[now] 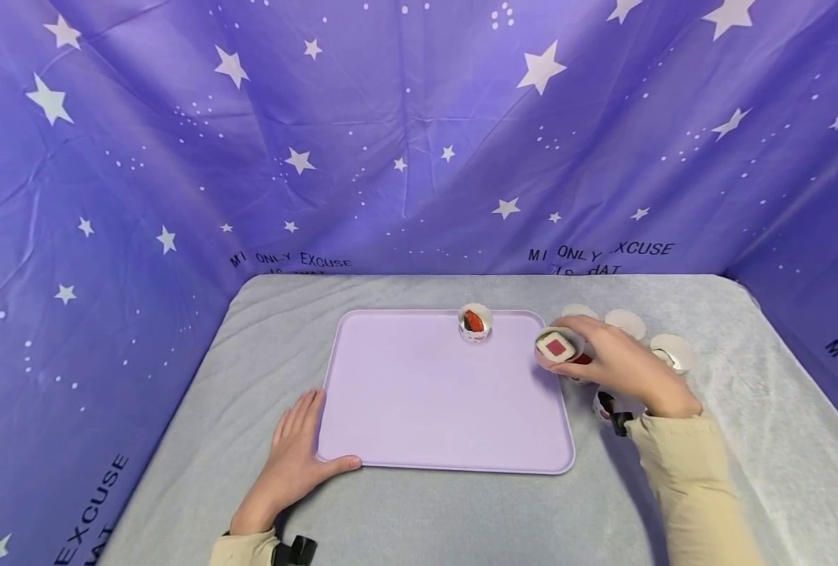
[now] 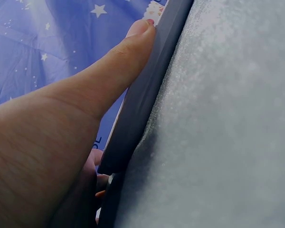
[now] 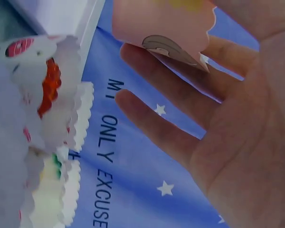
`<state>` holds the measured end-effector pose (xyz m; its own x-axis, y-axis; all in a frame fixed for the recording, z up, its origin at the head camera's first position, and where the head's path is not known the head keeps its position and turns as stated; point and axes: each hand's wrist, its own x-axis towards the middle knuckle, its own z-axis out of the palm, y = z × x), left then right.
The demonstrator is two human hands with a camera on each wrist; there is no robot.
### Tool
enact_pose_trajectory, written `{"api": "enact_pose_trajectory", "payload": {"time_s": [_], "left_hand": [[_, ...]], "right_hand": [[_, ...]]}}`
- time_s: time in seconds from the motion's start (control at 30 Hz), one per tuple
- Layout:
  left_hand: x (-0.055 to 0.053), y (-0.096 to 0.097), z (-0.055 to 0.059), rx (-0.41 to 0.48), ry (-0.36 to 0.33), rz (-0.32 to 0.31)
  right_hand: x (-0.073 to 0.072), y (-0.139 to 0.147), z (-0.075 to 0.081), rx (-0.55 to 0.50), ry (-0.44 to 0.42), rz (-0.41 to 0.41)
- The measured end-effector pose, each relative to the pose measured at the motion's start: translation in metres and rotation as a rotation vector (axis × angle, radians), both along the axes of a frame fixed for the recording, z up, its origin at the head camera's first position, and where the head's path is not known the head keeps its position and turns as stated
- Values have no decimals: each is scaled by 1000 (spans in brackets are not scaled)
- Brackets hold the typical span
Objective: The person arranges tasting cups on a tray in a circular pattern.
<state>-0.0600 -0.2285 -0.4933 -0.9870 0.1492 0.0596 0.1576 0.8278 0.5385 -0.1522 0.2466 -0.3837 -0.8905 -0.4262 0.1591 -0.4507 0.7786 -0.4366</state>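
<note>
A pink paper cup (image 3: 161,23) with scalloped edges is gripped in my right hand (image 1: 620,362) over the right edge of the lilac tray (image 1: 433,401). Inside the cup sits a squarish sushi roll piece (image 1: 556,347) with a red centre. In the right wrist view, two fingers extend below the cup. My left hand (image 1: 295,452) rests at the tray's front left corner, its thumb (image 2: 118,57) along the front rim and the fingers stretched along the left side. Another paper cup (image 1: 475,336), holding a red-topped sushi piece, stands on the tray near its far edge.
Right of the tray, several more paper cups (image 1: 626,322) stand on the grey cloth (image 1: 433,519), partly hidden behind my right hand. One cup (image 1: 681,354) at the far right holds something pale. A purple starred curtain (image 1: 405,157) encloses the table's back and sides.
</note>
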Motion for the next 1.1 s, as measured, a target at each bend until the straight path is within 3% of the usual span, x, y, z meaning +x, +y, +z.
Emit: {"api": "enact_pose_trajectory", "payload": {"time_s": [0.17,0.47,1.1], "left_hand": [[0,0,0,6,-7,1],[-1,0,-1,-8,-6,0],[-1,0,0,-4,-6,1]], "right_hand": [[-6,-9,-6,-5,-45,-12],[-16,-24,-15,31,-28,17],[-33,-50,-35,78,-55,-16]]}}
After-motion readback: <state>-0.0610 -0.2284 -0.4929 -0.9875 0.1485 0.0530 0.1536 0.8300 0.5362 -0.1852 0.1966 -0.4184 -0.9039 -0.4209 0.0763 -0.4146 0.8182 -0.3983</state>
